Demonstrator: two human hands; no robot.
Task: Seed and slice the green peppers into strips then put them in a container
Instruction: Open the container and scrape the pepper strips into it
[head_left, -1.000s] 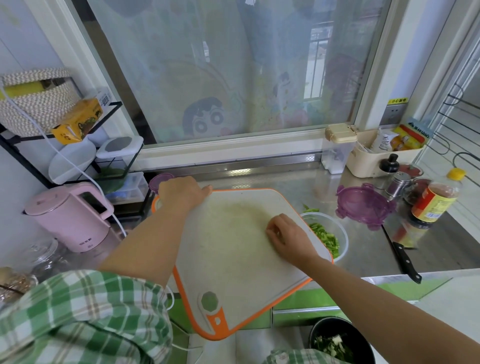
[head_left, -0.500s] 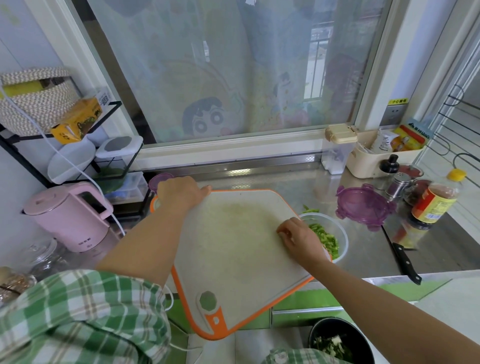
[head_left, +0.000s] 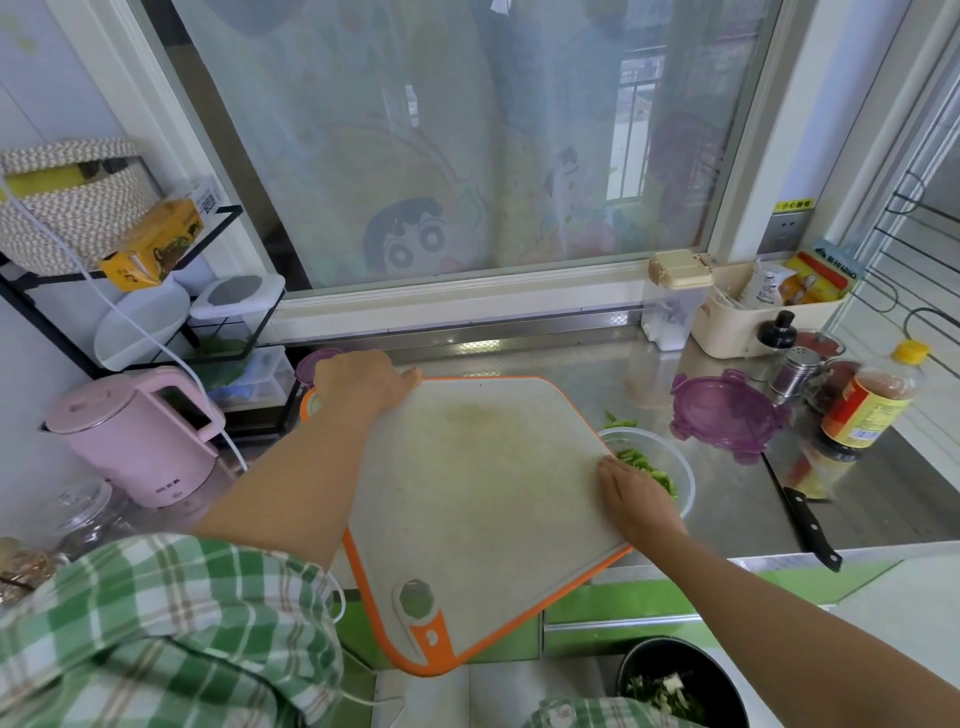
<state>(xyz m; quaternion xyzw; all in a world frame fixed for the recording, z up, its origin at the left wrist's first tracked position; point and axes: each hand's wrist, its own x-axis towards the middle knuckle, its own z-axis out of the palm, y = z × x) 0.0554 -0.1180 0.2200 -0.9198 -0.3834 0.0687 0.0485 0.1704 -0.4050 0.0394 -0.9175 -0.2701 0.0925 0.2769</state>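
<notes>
My left hand (head_left: 363, 382) grips the far left corner of the white cutting board with orange rim (head_left: 467, 493), which is tilted over the counter edge. My right hand (head_left: 636, 499) lies flat with straight fingers at the board's right edge, over the clear round container (head_left: 680, 467). Green pepper strips (head_left: 644, 462) lie in that container, partly hidden by my hand. A few strips (head_left: 615, 420) lie on the counter just behind it. The board's surface is bare.
A purple lid (head_left: 727, 413) lies right of the container. A black-handled knife (head_left: 802, 519) rests near the counter's front edge. Bottles and spice jars (head_left: 862, 410) stand at the right, a pink kettle (head_left: 135, 436) at the left. A black bin (head_left: 680, 680) with scraps sits below.
My right hand slid rightward across the board to its right edge above the container. My left hand keeps hold of the board's corner.
</notes>
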